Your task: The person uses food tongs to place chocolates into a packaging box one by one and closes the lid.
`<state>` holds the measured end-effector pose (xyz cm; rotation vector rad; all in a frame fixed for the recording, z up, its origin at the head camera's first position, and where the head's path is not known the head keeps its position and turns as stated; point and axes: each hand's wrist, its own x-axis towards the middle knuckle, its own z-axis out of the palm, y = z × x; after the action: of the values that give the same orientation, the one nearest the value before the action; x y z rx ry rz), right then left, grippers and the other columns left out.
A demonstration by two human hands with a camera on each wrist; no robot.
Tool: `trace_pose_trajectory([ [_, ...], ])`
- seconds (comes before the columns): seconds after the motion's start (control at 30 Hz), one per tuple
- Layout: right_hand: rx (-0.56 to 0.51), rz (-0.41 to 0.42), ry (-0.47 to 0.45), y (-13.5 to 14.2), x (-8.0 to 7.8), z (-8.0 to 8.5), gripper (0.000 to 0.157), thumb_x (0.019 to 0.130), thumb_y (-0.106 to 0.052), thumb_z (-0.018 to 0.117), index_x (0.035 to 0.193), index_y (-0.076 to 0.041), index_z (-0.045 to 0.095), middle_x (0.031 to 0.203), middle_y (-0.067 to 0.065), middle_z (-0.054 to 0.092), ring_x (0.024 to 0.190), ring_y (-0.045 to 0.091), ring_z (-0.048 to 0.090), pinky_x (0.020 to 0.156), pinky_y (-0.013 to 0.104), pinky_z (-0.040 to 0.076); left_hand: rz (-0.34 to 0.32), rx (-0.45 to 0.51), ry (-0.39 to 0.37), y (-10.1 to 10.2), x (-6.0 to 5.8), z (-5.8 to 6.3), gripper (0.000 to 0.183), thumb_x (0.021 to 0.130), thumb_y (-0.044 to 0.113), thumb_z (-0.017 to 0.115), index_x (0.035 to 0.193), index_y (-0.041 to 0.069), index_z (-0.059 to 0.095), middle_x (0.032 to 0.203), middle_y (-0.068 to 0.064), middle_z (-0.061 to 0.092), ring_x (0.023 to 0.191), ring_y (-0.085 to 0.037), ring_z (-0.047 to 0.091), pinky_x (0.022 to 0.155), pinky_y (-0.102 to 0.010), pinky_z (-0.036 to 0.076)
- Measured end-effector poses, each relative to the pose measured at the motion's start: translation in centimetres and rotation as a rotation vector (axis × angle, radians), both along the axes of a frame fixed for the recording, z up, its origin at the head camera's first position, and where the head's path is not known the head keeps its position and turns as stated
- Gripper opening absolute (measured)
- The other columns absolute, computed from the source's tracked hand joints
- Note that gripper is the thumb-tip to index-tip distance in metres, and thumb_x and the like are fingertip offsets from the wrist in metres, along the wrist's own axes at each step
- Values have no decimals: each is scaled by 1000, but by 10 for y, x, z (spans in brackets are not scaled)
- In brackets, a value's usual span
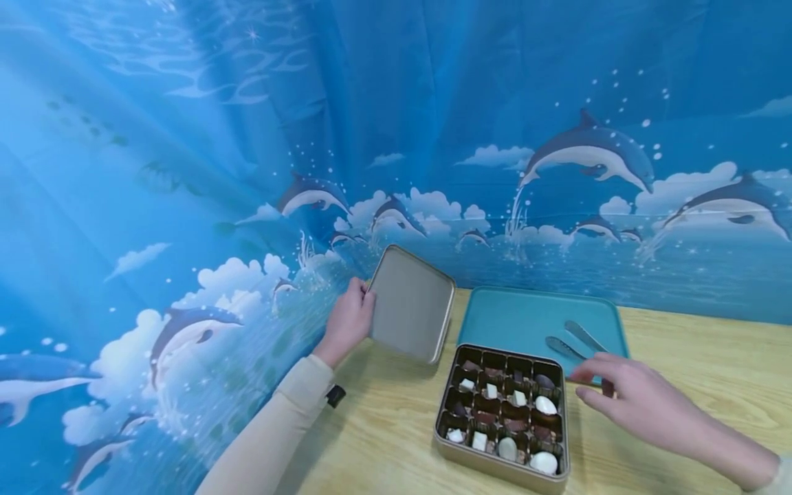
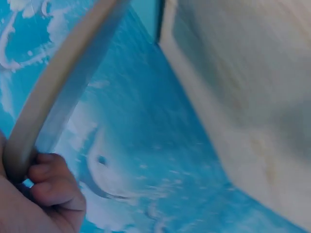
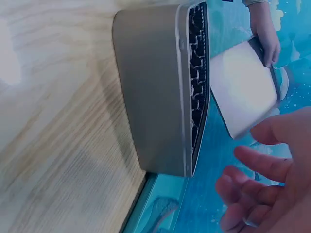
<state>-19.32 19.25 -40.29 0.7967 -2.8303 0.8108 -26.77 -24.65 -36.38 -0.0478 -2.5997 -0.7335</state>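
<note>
My left hand [image 1: 346, 322] grips the left edge of a metal tin lid [image 1: 411, 302], held tilted up with its plain grey inside facing me. In the left wrist view the fingers curl round the rim of the lid [image 2: 58, 87]. To the lid's right stands an uncovered chocolate tin [image 1: 495, 469], its dark divided insert filled with brown and white chocolates [image 1: 544, 463]. Just off the tin's right side hovers my right hand [image 1: 646, 399], fingers loosely bent. Nothing is in it in the right wrist view, where the tin's side wall [image 3: 150, 92] faces the palm.
Behind the tin lies a teal tray [image 1: 513, 316] with two small grey spreader-like utensils [image 1: 584, 337] on it, partly behind my right hand. A blue dolphin-print curtain [image 1: 433, 137] borders the wooden table [image 1: 371, 440] at the back and left.
</note>
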Motion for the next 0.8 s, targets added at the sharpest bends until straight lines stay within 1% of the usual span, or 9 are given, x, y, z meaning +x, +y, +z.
trace_pose_trajectory([
  [0.13, -31, 12, -40, -9, 0, 6, 25, 98, -35, 65, 118, -20, 69, 105, -11, 67, 76, -5, 51, 60, 23, 46, -62, -49, 164, 19, 10, 11, 16, 106, 24, 47, 102, 9, 49, 68, -5, 51, 55, -21, 47, 53, -37, 38],
  [0.27, -16, -2, -77, -20, -3, 13, 41, 101, -48, 56, 127, -18, 65, 106, -7, 67, 74, -1, 53, 57, 25, 44, -93, -119, 292, 36, 18, 15, 13, 107, 22, 44, 103, 10, 47, 63, -2, 48, 49, -16, 42, 46, -32, 34],
  [0.33, -34, -6, -87, -24, -6, 16, 43, 103, -49, 51, 130, -17, 64, 112, -3, 69, 79, 2, 59, 60, 27, 48, -114, -146, 358, 44, 22, 16, 13, 108, 21, 44, 104, 9, 47, 63, -2, 48, 48, -14, 42, 44, -29, 33],
  [0.4, -93, 18, -144, -26, -10, 18, 44, 107, -45, 44, 134, -14, 61, 111, 2, 68, 81, 8, 61, 61, 29, 49, -148, -179, 430, 50, 27, 17, 14, 108, 20, 44, 103, 8, 47, 63, -2, 50, 46, -12, 41, 42, -26, 33],
  [0.5, -261, 77, -305, -28, -18, 23, 51, 111, -41, 32, 139, -5, 55, 111, 8, 66, 82, 16, 63, 64, 31, 50, -213, -253, 555, 58, 34, 17, 17, 109, 21, 41, 102, 6, 48, 62, -3, 51, 44, -10, 41, 41, -23, 31],
  [0.57, -400, 132, -476, -27, -24, 27, 62, 111, -45, 24, 143, 2, 48, 106, 10, 64, 80, 21, 63, 62, 31, 49, -258, -303, 640, 62, 37, 16, 19, 109, 21, 40, 99, 6, 49, 63, -3, 53, 44, -10, 44, 40, -22, 31],
  [0.63, -539, 200, -649, -25, -30, 32, 73, 108, -53, 18, 148, 5, 39, 108, 11, 63, 83, 24, 63, 65, 33, 51, -312, -346, 717, 67, 40, 16, 20, 108, 19, 42, 96, 6, 49, 64, -3, 55, 44, -11, 48, 39, -23, 35],
  [0.73, -725, 316, -865, -19, -38, 39, 84, 103, -63, 13, 153, 3, 27, 113, 10, 64, 89, 23, 65, 71, 35, 53, -400, -404, 808, 73, 44, 14, 16, 104, 13, 46, 89, 8, 50, 65, -3, 57, 46, -12, 54, 39, -25, 40],
  [0.8, -825, 384, -965, -16, -42, 42, 83, 102, -65, 12, 153, -2, 26, 115, 9, 64, 90, 22, 64, 74, 36, 54, -466, -447, 853, 76, 46, 12, 15, 100, 10, 46, 86, 9, 50, 65, 0, 55, 46, -10, 52, 40, -24, 41],
])
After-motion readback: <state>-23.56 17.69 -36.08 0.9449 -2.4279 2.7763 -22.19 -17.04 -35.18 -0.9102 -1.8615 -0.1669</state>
